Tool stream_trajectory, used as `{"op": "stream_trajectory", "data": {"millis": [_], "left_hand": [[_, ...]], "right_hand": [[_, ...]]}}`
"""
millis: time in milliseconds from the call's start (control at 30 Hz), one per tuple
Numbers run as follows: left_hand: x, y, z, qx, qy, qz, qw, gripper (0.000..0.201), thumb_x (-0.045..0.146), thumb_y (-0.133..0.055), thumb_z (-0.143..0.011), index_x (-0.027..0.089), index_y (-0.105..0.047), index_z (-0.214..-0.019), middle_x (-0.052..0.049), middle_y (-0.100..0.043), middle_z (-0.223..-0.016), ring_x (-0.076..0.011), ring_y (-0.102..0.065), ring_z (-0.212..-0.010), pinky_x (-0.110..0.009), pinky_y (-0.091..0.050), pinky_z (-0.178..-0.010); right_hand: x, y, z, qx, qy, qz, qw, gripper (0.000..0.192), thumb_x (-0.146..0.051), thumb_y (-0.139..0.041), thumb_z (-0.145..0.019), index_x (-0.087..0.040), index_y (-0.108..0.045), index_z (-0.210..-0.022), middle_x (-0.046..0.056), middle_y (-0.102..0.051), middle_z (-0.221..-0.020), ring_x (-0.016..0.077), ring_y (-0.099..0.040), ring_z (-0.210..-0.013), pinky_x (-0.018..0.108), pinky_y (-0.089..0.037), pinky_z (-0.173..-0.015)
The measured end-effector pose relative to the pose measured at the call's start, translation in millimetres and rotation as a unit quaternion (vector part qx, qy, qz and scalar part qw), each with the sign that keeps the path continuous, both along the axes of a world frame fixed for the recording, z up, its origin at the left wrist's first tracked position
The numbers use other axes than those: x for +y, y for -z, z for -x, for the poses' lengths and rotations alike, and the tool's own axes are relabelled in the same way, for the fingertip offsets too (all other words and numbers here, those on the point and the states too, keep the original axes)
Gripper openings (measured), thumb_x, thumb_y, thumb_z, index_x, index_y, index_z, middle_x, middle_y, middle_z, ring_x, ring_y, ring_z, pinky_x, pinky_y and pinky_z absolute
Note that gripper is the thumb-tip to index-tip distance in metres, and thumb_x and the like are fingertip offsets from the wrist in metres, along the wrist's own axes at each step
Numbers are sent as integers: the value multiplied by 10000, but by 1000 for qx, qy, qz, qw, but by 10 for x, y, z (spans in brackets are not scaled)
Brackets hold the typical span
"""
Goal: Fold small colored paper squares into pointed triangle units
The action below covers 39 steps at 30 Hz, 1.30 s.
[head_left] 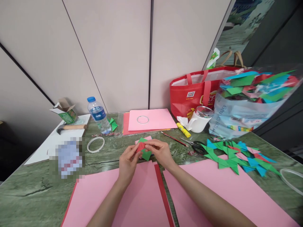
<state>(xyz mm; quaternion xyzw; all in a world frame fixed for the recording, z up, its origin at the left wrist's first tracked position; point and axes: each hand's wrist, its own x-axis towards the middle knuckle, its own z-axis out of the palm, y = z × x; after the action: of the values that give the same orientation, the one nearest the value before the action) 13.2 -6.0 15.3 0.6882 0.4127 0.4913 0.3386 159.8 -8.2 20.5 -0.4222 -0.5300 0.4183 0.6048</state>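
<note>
My left hand [129, 159] and my right hand [161, 152] meet in the middle, both with fingers pinched on a small folded piece of red paper [140, 147]. Behind and below it lie folded green paper [146, 155] and a bit of pink paper; whether my fingers also touch the green is hidden. Under my forearms are large sheets of pink paper [139, 195] with red sheets beneath. A second pile of pink sheets [220, 189] lies under my right arm.
Scissors [199, 147], a pencil [174, 138], a glue stick [183, 130] and a white mug [200, 121] stand right of centre. Folded paper stars [232, 157] lie farther right, before a stuffed plastic bag [251, 104]. A water bottle [99, 116] and hammer [71, 127] are left.
</note>
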Motion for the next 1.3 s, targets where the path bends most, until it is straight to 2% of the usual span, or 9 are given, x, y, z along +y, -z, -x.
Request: {"op": "stream_trajectory", "data": {"millis": [167,300,400,633,833,900,1033,1133,1300], "left_hand": [[-21,15,16,55,-39,-95,993,298,224,-456,-816,253,-577,-1087,-2,-566,-699,-97,-544,-518,-228,-487,-526],[-42,5,25,59,-62,-139,987,302,199,-432,-826,248,-576,-1087,-22,-584,-774,-103,-559,-578,-220,-486,-545],[-52,-9,29,58,-66,-168,982,311,173,-427,-828,256,-575,-1088,-25,-587,-807,-101,-566,-598,-213,-485,-561],[-52,-25,27,66,-54,-210,974,342,100,-421,-824,248,-559,-1100,-24,-570,-805,-86,-566,-604,-199,-488,-557],[-17,10,34,106,-43,-182,977,330,116,-409,-831,236,-550,-1103,-22,-562,-787,-86,-546,-577,-199,-471,-540],[0,45,30,127,-41,-171,976,341,119,-414,-829,244,-535,-1122,-25,-561,-813,-95,-553,-617,-208,-469,-573],[50,138,32,174,-59,-120,975,487,151,-495,-786,280,-395,-1245,-50,-548,-969,-162,-559,-829,-266,-469,-677],[96,200,49,209,-72,-100,970,539,148,-566,-724,298,-420,-1222,-64,-514,-1091,-231,-477,-1007,-324,-460,-734],[148,265,72,247,-49,-86,964,635,176,-663,-630,253,-432,-1217,-78,-523,-1110,-269,-432,-1055,-430,-359,-891]], "right_hand": [[3,-36,-17,-72,10,-62,995,140,-227,-583,-729,-251,-691,-815,39,-657,-818,183,-595,-765,319,-493,-696],[-43,-121,-21,-102,-10,-98,990,207,-225,-634,-692,-263,-669,-893,36,-646,-884,184,-590,-819,300,-498,-699],[-90,-177,-22,-135,11,-130,982,283,-212,-629,-703,-266,-633,-981,39,-638,-896,171,-589,-791,285,-500,-664],[-93,-89,-36,-163,53,-232,957,214,-165,-612,-724,-243,-666,-915,45,-637,-832,164,-599,-756,300,-501,-689],[-65,-3,17,-99,7,-115,988,249,-205,-618,-700,-228,-628,-948,55,-613,-906,171,-583,-814,253,-526,-598],[-8,36,-13,-92,5,-88,992,125,-224,-617,-697,-200,-649,-815,52,-627,-847,177,-587,-813,260,-517,-627],[190,200,-251,-56,119,-1,991,121,-282,-614,-679,-162,-626,-693,40,-645,-700,178,-612,-657,290,-502,-611],[332,367,-502,-41,198,65,977,180,-322,-613,-657,-144,-607,-686,44,-649,-642,189,-620,-564,302,-499,-558],[432,542,-719,-89,247,56,963,169,-295,-590,-658,-136,-617,-705,68,-657,-676,198,-617,-581,331,-494,-592]]}}
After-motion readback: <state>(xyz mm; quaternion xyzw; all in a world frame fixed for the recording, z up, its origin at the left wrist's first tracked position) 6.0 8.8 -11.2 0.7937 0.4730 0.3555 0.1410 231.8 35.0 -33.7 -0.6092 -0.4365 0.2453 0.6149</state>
